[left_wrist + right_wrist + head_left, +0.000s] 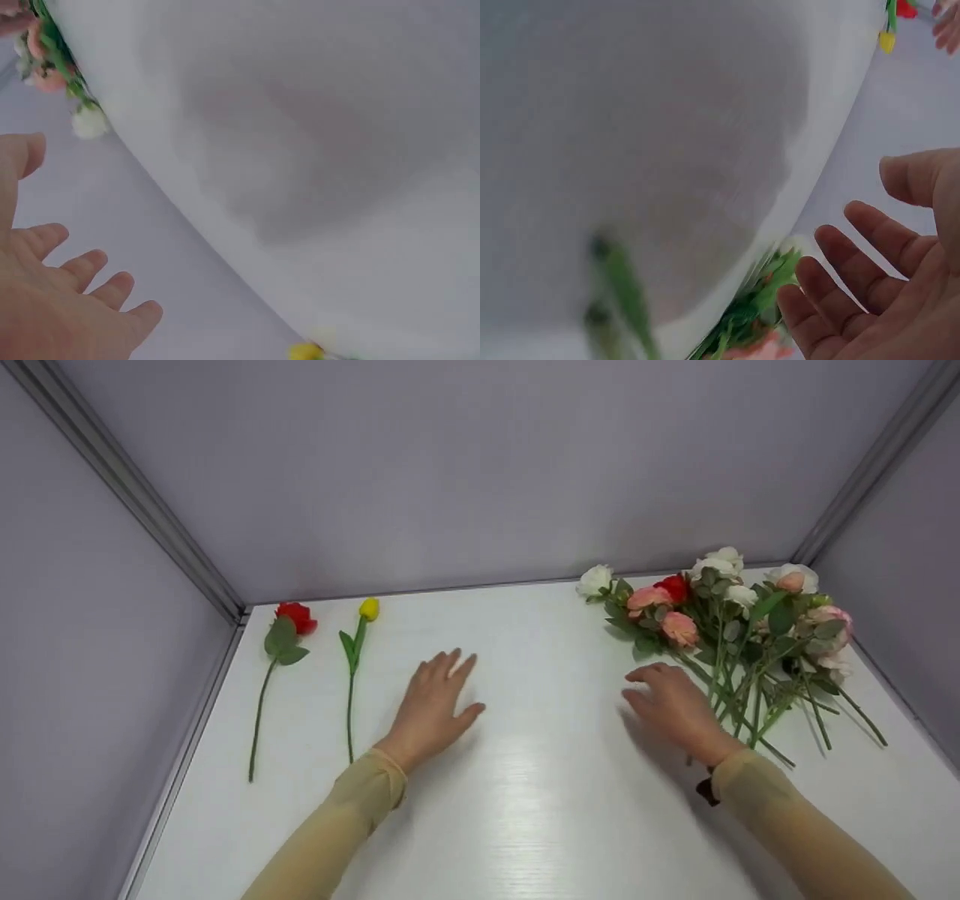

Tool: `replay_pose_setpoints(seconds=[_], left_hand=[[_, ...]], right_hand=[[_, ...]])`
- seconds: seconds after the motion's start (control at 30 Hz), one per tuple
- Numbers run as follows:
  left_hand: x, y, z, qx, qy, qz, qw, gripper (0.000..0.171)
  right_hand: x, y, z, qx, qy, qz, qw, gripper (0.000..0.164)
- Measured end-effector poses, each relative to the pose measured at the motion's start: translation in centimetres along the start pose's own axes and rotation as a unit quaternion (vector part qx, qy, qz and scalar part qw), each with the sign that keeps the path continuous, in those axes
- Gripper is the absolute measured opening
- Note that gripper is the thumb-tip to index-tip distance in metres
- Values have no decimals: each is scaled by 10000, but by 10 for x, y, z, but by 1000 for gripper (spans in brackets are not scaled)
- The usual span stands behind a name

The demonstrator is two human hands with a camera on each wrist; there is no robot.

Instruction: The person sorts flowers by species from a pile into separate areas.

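My left hand [433, 706] hovers over the middle of the table with its fingers spread, holding nothing; its palm and fingers [82, 274] show in the left wrist view. Just left of it lies a yellow tulip [368, 610] on a thin green stem. Farther left, a red rose [296, 618] lies with its stem toward me. My right hand [675, 709], relaxed and holding nothing, is beside a pile of flowers [750, 634] at the right. White, salmon, pink and red blooms make up that pile, their green stems crossing and pointing toward me. In the right wrist view the right fingers [840, 285] are loosely bent.
The white table [517, 780] meets a grey back panel [480, 472], with side panels at left and right. Metal frame posts [142, 495] run along the corners. A dark band [707, 790] sits at the right sleeve's cuff.
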State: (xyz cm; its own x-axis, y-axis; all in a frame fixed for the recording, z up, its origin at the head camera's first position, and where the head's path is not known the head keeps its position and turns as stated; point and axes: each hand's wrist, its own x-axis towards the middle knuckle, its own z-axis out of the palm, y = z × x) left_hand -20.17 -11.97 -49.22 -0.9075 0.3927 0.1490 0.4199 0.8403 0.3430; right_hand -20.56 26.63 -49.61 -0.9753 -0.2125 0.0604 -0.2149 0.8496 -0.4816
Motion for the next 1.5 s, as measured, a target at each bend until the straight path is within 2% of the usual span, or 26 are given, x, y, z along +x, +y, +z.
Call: replay_pose_setpoints(seconds=[0.07, 0.13, 0.23, 0.33, 0.47, 0.57, 0.67, 0.77, 0.87, 1.0, 1.13, 1.23, 1.33, 1.37, 1.4, 1.47, 1.5], left_hand=[[-2, 25, 8, 244, -226, 546, 9980, 75], [-5, 49, 16, 466, -347, 1077, 9925, 76], [-11, 81, 29, 709, -495, 1744, 9809, 78], [-16, 109, 43, 845, -641, 2237, 9689, 79], [-22, 138, 56, 843, -892, 2672, 9558, 76], [-25, 153, 62, 731, -1022, 2844, 9504, 72], [-26, 162, 67, 641, -1091, 2920, 9480, 69], [-27, 164, 69, 572, -1160, 2917, 9477, 67], [-27, 164, 70, 435, -1234, 2855, 9494, 65], [-25, 161, 71, 204, -1226, 2809, 9517, 62], [-22, 157, 72, -173, -1044, 2744, 9558, 57], [-20, 152, 70, -706, -871, 2477, 9623, 53], [-18, 146, 68, -1524, -809, 1919, 9661, 48], [-17, 144, 67, -1890, -853, 1643, 9644, 47], [-16, 142, 66, -2312, -924, 1346, 9591, 46], [-13, 139, 65, -3158, -1085, 735, 9397, 47], [-12, 138, 66, -3579, -1173, 449, 9253, 47]], right_hand=[[-2, 20, -18, 180, 38, 531, 9984, 31], [-4, 41, -35, 255, 164, 860, 9958, 32], [-7, 68, -55, 306, 381, 1201, 9916, 35], [-8, 87, -67, 314, 438, 1467, 9877, 35], [-2, 100, -75, 304, 83, 1829, 9826, 38], [3, 103, -76, 255, -215, 1988, 9795, 42], [6, 104, -76, 280, -346, 2116, 9763, 45], [7, 103, -74, 328, -295, 2215, 9742, 45], [7, 102, -71, 320, -63, 2211, 9747, 43], [5, 98, -64, 437, 525, 2099, 9753, 41], [2, 93, -63, 950, 1122, 1899, 9707, 39], [0, 82, -65, 1544, 1268, 1831, 9626, 40], [-1, 65, -64, 2219, 1195, 1855, 9498, 46], [-1, 58, -61, 2472, 1148, 1842, 9443, 47], [0, 50, -58, 2706, 1103, 1820, 9389, 48], [2, 34, -48, 3215, 1004, 1720, 9257, 48], [3, 26, -42, 3492, 978, 1631, 9175, 48]])
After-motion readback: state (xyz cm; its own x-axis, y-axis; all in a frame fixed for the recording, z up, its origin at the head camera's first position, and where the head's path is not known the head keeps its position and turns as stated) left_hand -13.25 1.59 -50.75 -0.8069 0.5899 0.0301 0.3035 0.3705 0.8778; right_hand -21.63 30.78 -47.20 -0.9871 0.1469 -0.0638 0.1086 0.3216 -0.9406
